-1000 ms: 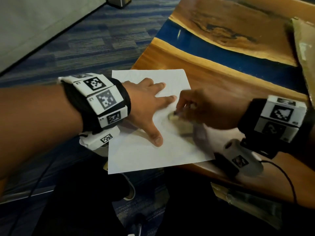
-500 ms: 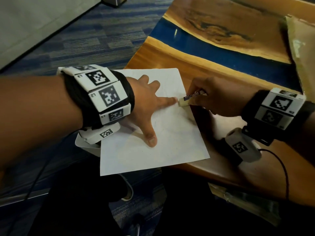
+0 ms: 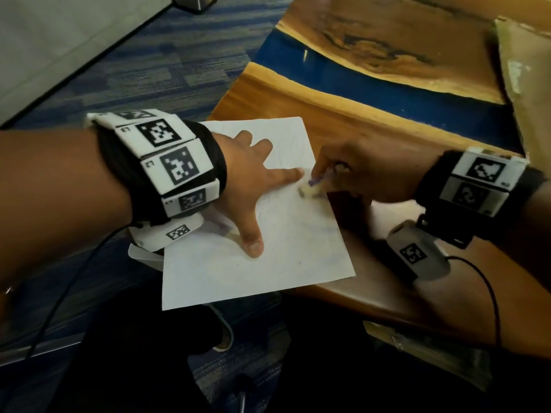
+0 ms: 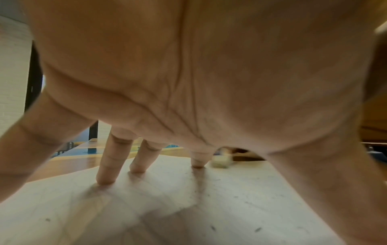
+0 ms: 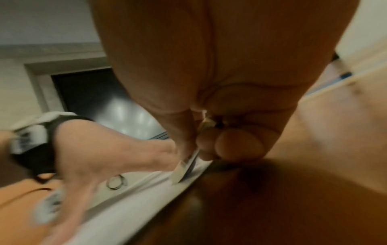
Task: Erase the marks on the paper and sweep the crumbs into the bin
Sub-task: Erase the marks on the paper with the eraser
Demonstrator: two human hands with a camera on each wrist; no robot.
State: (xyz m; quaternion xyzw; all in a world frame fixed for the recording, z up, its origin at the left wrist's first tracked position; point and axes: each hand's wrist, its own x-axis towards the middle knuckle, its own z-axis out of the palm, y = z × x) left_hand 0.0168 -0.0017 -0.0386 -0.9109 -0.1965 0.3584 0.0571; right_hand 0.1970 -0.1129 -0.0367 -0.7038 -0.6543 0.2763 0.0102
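A white sheet of paper (image 3: 286, 263) lies on the near left corner of the wooden table (image 3: 372, 138), its lower part hanging past the edge. My left hand (image 3: 253, 186) presses flat on it with fingers spread, fingertips (image 4: 105, 180) down on the sheet. My right hand (image 3: 351, 174) pinches a small cream eraser (image 3: 310, 190) with a purple sleeve, tip on the paper's right edge beside my left index finger. The eraser (image 4: 220, 163) shows past the fingers in the left wrist view, and the eraser (image 5: 184, 169) is blurred in the right wrist view. Small dark crumbs (image 4: 213, 228) dot the paper (image 4: 188, 207).
A blue resin band (image 3: 387, 84) runs across the table. A cardboard piece (image 3: 524, 84) lies at the far right. Blue carpet (image 3: 134, 70) lies left of the table, with a metal bin base (image 3: 193, 3) at the top. A plastic-wrapped object (image 3: 417, 353) sits under the near edge.
The eraser moved up the sheet from below the left index finger to its right edge beside the fingertip, then shifted slightly down. The left hand stayed pressed on the paper.
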